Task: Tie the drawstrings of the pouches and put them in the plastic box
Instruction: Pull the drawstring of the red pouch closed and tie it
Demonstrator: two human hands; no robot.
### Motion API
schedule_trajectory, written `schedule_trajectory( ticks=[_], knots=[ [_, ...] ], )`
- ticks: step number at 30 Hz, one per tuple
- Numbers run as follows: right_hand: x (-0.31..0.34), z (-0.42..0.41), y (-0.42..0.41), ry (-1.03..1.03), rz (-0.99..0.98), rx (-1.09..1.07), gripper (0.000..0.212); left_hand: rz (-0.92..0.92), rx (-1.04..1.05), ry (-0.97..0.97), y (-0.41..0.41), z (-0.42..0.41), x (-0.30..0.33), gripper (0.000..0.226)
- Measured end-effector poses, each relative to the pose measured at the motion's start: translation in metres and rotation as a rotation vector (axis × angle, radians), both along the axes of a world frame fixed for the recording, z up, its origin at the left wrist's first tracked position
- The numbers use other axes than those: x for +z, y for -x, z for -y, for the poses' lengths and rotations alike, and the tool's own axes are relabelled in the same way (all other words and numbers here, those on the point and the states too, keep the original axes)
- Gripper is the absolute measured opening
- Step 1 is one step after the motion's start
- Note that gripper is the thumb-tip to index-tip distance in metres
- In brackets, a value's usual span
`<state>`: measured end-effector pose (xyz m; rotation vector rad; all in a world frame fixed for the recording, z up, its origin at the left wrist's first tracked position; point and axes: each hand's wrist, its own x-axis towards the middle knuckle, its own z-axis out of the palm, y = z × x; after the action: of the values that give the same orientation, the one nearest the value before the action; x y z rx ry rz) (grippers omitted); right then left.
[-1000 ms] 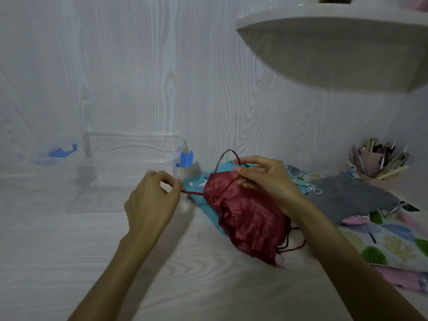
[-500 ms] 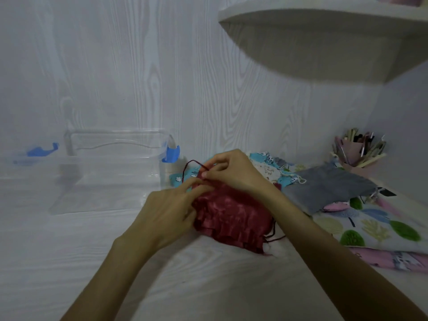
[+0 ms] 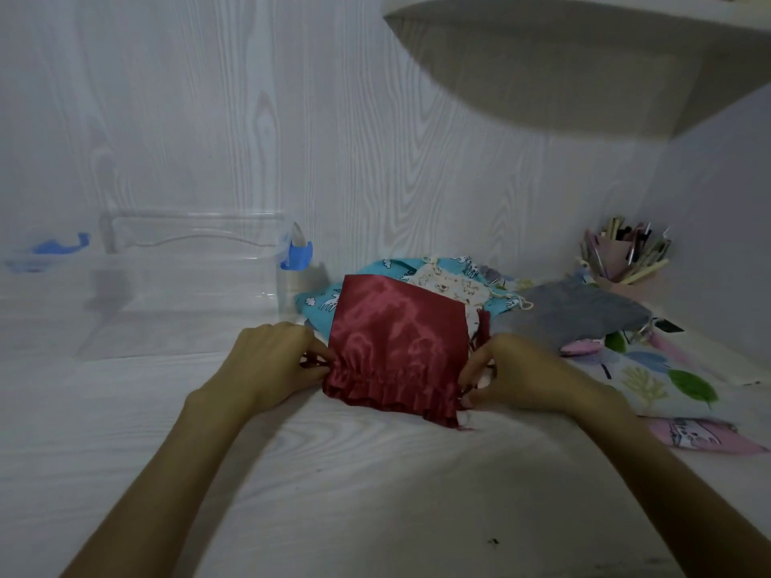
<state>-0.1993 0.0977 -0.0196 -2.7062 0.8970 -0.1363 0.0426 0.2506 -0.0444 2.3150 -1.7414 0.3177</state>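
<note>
A dark red satin pouch (image 3: 396, 331) lies flat on the white table, its gathered mouth toward me. My left hand (image 3: 275, 360) pinches the red drawstring at the pouch's left end. My right hand (image 3: 513, 375) pinches the drawstring at the right end. Behind the red pouch lie a blue printed pouch (image 3: 321, 302), a cream printed pouch (image 3: 450, 285) and a grey pouch (image 3: 580, 314). The clear plastic box (image 3: 187, 260) with blue latches stands open at the back left, apart from both hands.
A leaf-print cloth (image 3: 667, 381) and a pink pouch (image 3: 701, 435) lie at the right. A pink holder of pens (image 3: 626, 264) stands in the back right corner. A white shelf (image 3: 584, 56) hangs overhead at the right. The wall is close behind.
The red pouch has been turned and laid flat with its mouth toward me. My hands have parted from its top to its two ends, each now pinching the drawstring.
</note>
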Motion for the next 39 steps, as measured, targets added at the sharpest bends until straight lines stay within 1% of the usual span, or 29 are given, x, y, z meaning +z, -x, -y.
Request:
schedule_trajectory(
  ticks=[2,3,7,9,11,13,15,18,20,22,24,26,28,30,31,33,35,37,39],
  knots=[
    [-0.005,-0.006,-0.004,0.099,-0.025,0.019,0.024,-0.004,-0.009,0.002,0.001,0.0,-0.001,0.022],
    [-0.006,-0.009,-0.004,0.13,-0.041,0.026,0.023,-0.004,-0.011,0.003,0.001,-0.001,0.0,0.022],
    [-0.005,-0.013,-0.005,0.189,-0.137,0.069,0.012,-0.024,-0.015,0.034,0.0,-0.005,0.001,0.023],
    [-0.008,-0.014,-0.008,0.25,-0.143,0.08,0.009,-0.017,-0.032,0.027,0.003,-0.003,-0.002,0.021],
    [-0.012,-0.01,-0.012,0.234,-0.127,0.106,0.011,-0.001,-0.038,0.01,0.005,-0.001,-0.005,0.02],
    [-0.011,-0.004,-0.015,0.089,-0.051,0.123,0.014,0.007,-0.012,0.001,0.006,-0.001,-0.006,0.022],
    [-0.008,0.006,-0.019,0.005,0.103,0.097,0.021,0.011,0.06,0.036,0.0,-0.004,-0.003,0.023],
    [-0.003,0.017,-0.03,-0.118,0.341,0.053,0.019,-0.077,0.189,0.108,-0.012,-0.006,-0.002,0.022],
    [-0.002,0.022,-0.039,-0.15,0.352,0.077,0.018,-0.104,0.24,0.127,-0.013,-0.006,-0.003,0.022],
    [-0.003,0.027,-0.045,-0.079,0.293,0.098,0.013,-0.095,0.278,0.125,-0.01,-0.005,-0.003,0.024],
    [-0.005,0.032,-0.048,-0.03,0.317,0.091,0.007,-0.128,0.275,0.107,-0.01,-0.005,-0.003,0.026],
    [-0.012,0.04,-0.046,-0.024,0.408,0.062,0.007,-0.274,0.215,0.077,-0.015,-0.007,-0.003,0.031],
    [-0.02,0.049,-0.041,-0.017,0.512,0.0,0.015,-0.553,0.091,0.087,-0.018,-0.007,-0.002,0.036],
    [-0.025,0.053,-0.038,-0.057,0.603,-0.05,0.015,-0.815,-0.003,0.166,-0.015,-0.007,0.002,0.037],
    [-0.025,0.052,-0.039,-0.078,0.649,-0.059,0.014,-0.893,-0.012,0.225,-0.012,-0.005,0.005,0.036],
    [-0.02,0.048,-0.038,-0.118,0.739,-0.054,0.013,-0.979,0.037,0.35,-0.008,0.0,0.007,0.035],
    [-0.013,0.044,-0.035,-0.201,0.783,-0.042,0.01,-1.035,0.119,0.473,-0.009,0.002,0.005,0.034],
    [-0.009,0.046,-0.027,-0.315,0.757,-0.041,0.004,-1.049,0.186,0.567,-0.013,0.001,0.004,0.034],
    [-0.013,0.05,-0.02,-0.356,0.685,-0.034,0.004,-1.052,0.213,0.593,-0.017,-0.002,0.003,0.033]
  ],
)
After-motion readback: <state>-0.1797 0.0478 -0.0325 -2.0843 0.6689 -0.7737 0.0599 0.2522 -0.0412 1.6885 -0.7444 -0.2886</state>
